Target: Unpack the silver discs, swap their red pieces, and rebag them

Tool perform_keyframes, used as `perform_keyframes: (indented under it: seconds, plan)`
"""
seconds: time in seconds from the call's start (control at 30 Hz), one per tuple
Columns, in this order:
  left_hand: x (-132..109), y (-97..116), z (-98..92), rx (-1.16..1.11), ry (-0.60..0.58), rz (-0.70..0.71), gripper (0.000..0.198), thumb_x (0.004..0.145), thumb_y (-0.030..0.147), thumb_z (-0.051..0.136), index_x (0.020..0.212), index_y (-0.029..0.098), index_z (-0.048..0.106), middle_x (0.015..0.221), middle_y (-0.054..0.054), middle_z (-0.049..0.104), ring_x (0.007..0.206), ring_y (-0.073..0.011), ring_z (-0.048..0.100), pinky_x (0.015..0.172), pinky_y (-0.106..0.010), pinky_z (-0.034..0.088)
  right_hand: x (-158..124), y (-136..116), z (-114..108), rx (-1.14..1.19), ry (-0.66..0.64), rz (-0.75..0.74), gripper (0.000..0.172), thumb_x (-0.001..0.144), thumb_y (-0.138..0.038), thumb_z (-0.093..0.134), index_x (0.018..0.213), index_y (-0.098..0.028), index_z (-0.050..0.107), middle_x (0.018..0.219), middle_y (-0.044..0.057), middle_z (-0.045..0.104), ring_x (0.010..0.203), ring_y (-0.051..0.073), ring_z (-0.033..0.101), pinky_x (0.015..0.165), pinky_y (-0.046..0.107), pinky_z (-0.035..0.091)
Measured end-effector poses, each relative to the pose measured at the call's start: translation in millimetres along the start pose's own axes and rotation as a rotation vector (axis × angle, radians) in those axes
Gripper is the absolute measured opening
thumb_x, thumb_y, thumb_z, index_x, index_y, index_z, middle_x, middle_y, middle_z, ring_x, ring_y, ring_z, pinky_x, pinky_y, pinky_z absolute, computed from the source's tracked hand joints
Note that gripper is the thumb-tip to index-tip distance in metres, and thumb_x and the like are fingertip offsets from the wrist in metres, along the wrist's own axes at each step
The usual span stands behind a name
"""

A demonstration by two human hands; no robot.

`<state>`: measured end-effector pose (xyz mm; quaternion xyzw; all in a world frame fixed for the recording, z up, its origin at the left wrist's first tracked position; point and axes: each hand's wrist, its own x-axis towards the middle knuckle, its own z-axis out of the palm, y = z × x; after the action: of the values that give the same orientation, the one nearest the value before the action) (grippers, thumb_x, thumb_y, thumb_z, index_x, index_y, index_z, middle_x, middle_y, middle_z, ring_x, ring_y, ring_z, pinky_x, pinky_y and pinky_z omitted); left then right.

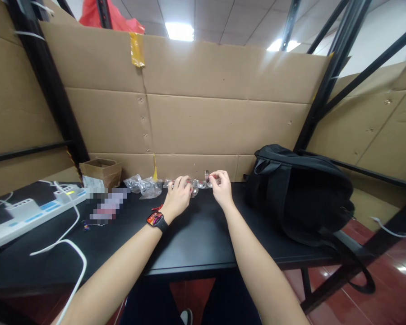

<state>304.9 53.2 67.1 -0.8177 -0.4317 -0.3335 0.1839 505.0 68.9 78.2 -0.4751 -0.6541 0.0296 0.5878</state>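
Observation:
My right hand (221, 186) pinches a small round shiny piece (207, 174) between thumb and fingers, near the back of the black table (192, 243). To its left, my left hand (179, 193) reaches over small clear, shiny pieces (195, 189), its fingers curled around one that they partly hide. More clear pieces (200, 183) lie between the two hands. Crumpled clear plastic bags (145, 186) rest left of my left hand. A dark smartwatch (156, 220) is on my left wrist, with a small red item (157, 208) beside it.
A black backpack (301, 194) sits at the right. On the left are a white power strip (37, 216), a loose white cable (72, 246), an open cardboard box (102, 170) and a blurred packet (108, 205). A cardboard wall (196, 122) stands behind the table.

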Motion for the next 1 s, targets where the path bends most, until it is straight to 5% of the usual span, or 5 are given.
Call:
perform_keyframes:
  seconds: [0.2,0.63,0.83,1.0]
  plan:
    - [5.7,-10.0,-16.8,-0.037,0.085,-0.104,0.023,0.097,0.023,0.041,0.102,0.021,0.064,0.140,-0.014,0.049,0.132,-0.0329,0.037,0.106,-0.055,0.028,-10.6,10.7,12.2,-0.291,-0.408,0.030,0.012,0.081,-0.014,0.067,0.071,-0.019,0.069,0.097,0.006,0.061,0.100,0.022,0.055,0.098,0.037,0.038]
    - [7.5,-37.4,8.8,-0.441,0.113,-0.444,0.018,0.095,0.036,0.050,0.094,0.025,0.065,0.121,-0.008,0.056,0.118,-0.0281,0.050,0.101,-0.052,0.037,-6.8,-3.0,11.4,0.052,-0.231,0.053,0.013,0.082,-0.023,0.064,0.071,-0.020,0.070,0.092,0.005,0.066,0.095,0.020,0.060,0.093,0.034,0.043]
    - [6.0,-27.7,18.7,-0.549,0.126,-0.459,0.018,0.095,0.037,0.051,0.095,0.024,0.065,0.114,-0.007,0.058,0.113,-0.0246,0.053,0.097,-0.046,0.043,-16.5,-14.4,35.2,0.549,-0.149,0.366,0.024,0.077,-0.041,0.069,0.086,-0.018,0.070,0.089,0.005,0.072,0.086,0.020,0.064,0.079,0.031,0.048]
    - [5.6,-22.7,23.3,-0.592,0.127,-0.436,0.018,0.095,0.037,0.052,0.095,0.024,0.064,0.112,-0.007,0.060,0.111,-0.0231,0.055,0.099,-0.045,0.043,-21.4,-23.0,40.5,0.672,-0.170,0.447,0.028,0.071,-0.043,0.075,0.084,-0.019,0.070,0.090,0.005,0.073,0.084,0.019,0.063,0.069,0.027,0.046]
